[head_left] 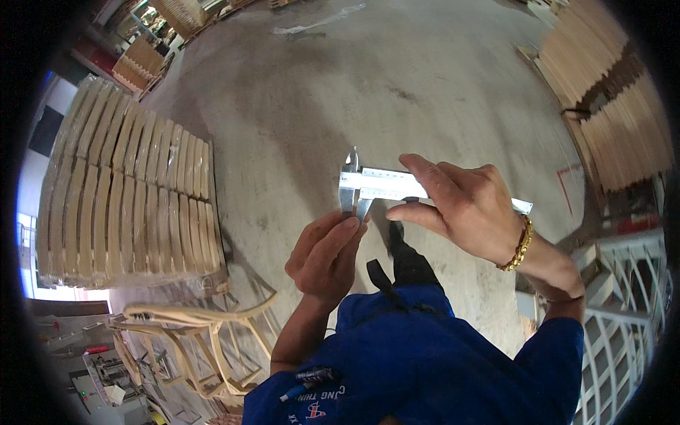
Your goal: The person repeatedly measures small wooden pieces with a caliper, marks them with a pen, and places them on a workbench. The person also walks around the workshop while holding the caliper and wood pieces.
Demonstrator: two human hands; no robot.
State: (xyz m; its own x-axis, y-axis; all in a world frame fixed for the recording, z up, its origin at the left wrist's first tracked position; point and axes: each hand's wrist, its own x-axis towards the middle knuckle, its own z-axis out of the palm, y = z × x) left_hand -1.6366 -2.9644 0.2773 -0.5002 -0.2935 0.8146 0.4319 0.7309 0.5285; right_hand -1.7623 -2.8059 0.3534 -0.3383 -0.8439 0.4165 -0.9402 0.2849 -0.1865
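Note:
A silver vernier caliper (386, 184) lies across the middle of the view at chest height, its beam running to the right and its jaws at the left end. My right hand (471, 209), with a gold bracelet at the wrist, grips the beam between thumb and fingers, the thumb near the slide. The large jaws point down and stand slightly apart. At their tips my left hand (324, 255) is closed in a pinch. Whatever its fingertips hold between the jaws is too small and covered to make out.
On the left stands a tall stack of plastic-wrapped wooden parts (127, 191). Curved wooden frames (219, 340) stand below it, near a machine (117, 389). Stacked wooden pieces (627, 134) and pale slatted frames (623, 329) line the right. Concrete floor (319, 92) stretches ahead.

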